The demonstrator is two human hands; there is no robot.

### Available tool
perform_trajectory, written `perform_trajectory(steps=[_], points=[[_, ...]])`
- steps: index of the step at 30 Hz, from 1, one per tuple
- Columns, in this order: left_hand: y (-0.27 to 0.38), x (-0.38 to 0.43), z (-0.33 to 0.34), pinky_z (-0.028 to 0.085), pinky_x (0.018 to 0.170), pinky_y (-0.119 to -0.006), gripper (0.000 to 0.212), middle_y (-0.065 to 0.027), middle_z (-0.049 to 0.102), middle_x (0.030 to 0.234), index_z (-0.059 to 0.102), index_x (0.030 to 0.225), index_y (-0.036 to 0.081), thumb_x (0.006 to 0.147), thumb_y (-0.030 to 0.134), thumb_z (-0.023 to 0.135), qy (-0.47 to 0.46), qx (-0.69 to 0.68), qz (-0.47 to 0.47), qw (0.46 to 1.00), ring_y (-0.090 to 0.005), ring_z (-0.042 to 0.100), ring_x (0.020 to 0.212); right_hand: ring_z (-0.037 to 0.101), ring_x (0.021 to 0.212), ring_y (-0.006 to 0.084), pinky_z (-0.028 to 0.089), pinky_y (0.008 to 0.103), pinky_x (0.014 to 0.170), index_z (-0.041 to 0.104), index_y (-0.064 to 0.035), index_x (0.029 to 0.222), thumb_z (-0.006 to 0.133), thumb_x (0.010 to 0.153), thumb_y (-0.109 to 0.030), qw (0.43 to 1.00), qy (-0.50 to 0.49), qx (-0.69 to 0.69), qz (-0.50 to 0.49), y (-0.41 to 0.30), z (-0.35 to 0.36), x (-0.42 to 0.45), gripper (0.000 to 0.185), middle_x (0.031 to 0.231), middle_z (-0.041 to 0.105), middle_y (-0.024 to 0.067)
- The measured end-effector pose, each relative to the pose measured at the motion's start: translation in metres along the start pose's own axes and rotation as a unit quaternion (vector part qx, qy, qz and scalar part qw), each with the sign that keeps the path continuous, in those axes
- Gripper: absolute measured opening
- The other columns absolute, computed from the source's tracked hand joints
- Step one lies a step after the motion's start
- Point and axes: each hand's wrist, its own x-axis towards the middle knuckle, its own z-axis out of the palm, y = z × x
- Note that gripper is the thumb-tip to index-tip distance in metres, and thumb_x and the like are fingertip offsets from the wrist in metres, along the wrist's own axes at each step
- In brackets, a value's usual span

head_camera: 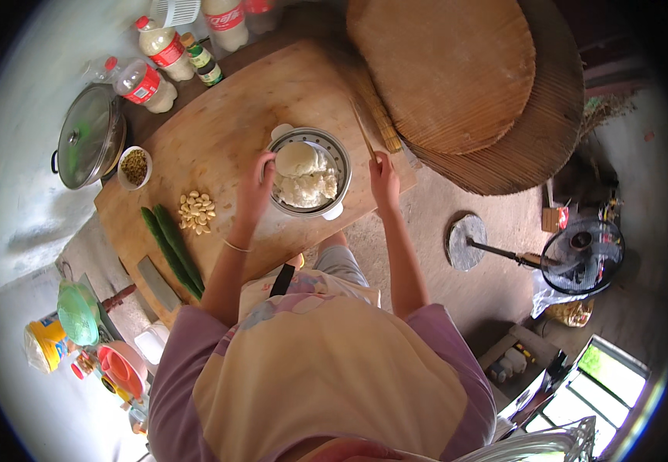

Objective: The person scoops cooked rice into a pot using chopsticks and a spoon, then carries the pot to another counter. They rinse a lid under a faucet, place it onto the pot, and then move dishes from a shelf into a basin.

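Observation:
A round metal steamer pot (342, 173) with perforations near its rim and white side handles stands on the wooden board (230, 144). Inside it are a smooth white bun (296, 159) and a torn, crumbly white piece (308, 189). My left hand (258, 182) is at the pot's left rim, its fingertips beside the bun; whether it grips the rim is not clear. To the right of the pot, my right hand (384, 179) holds the lower ends of thin wooden chopsticks (363, 127), which point away from me.
Left on the board lie peeled garlic cloves (196, 211), two cucumbers (172, 248), a cleaver (159, 283) and a bowl of chopped food (136, 167). Bottles (146, 86) and a lidded pan (88, 138) stand behind. Large round wooden lids (449, 75) are at right; a fan (581, 254) stands on the floor.

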Motion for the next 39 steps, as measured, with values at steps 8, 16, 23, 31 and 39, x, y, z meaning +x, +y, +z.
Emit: perform_trajectory(steps=[8, 16, 23, 31, 39], points=[[-0.101, -0.007, -0.02, 0.047, 0.083, -0.032, 0.046, -0.0113, 0.056, 0.118, 0.044, 0.131, 0.005, 0.09, 0.02, 0.058, -0.064, -0.075, -0.242, 0.965, -0.0186, 0.058, 0.099, 0.055, 0.095, 0.0385, 0.049, 0.0457, 0.077, 0.051, -0.0136, 0.12, 0.055, 0.084, -0.009, 0.985, -0.058, -0.129, -0.096, 0.013, 0.068, 0.085, 0.037, 0.11, 0.051, 0.0185], [-0.096, 0.019, 0.005, 0.046, 0.078, -0.025, 0.052, -0.0082, 0.062, 0.107, 0.039, 0.136, 0.002, 0.09, 0.017, 0.058, -0.107, -0.254, -0.272, 0.922, -0.0094, 0.056, 0.093, 0.054, 0.099, 0.0362, 0.046, 0.0434, 0.085, 0.047, -0.0087, 0.128, 0.057, 0.084, -0.011, 0.984, -0.043, -0.033, -0.167, 0.025, 0.07, 0.072, 0.045, 0.113, 0.051, 0.0183], [-0.115, 0.029, 0.016, 0.043, 0.088, -0.029, 0.037, -0.007, 0.062, 0.109, 0.05, 0.127, 0.001, 0.094, 0.018, 0.052, -0.113, -0.099, -0.187, 0.971, -0.015, 0.056, 0.099, 0.054, 0.109, 0.0205, 0.049, 0.0343, 0.082, 0.037, -0.0109, 0.137, 0.062, 0.089, -0.021, 0.909, -0.235, 0.3, 0.165, 0.061, 0.079, -0.047, 0.056, 0.121, 0.049, 0.013], [-0.113, -0.003, 0.028, 0.037, 0.096, -0.027, 0.035, -0.0054, 0.059, 0.115, 0.052, 0.124, 0.001, 0.097, 0.022, 0.048, 0.01, -0.196, -0.154, 0.968, -0.0135, 0.051, 0.108, 0.053, 0.102, 0.0127, 0.046, 0.0268, 0.077, 0.036, -0.0128, 0.141, 0.055, 0.094, -0.025, 0.87, -0.195, 0.404, 0.206, 0.034, 0.08, -0.065, 0.052, 0.121, 0.05, 0.0038], [-0.104, -0.03, -0.022, 0.029, 0.104, -0.028, 0.049, -0.0102, 0.048, 0.134, 0.04, 0.136, 0.001, 0.099, 0.032, 0.041, -0.025, -0.225, -0.228, 0.947, -0.0181, 0.041, 0.124, 0.055, 0.112, 0.0142, 0.053, 0.0304, 0.075, 0.024, -0.0142, 0.146, 0.05, 0.096, -0.029, 0.885, -0.199, 0.34, 0.247, -0.013, 0.079, -0.104, 0.059, 0.131, 0.05, 0.0036]])
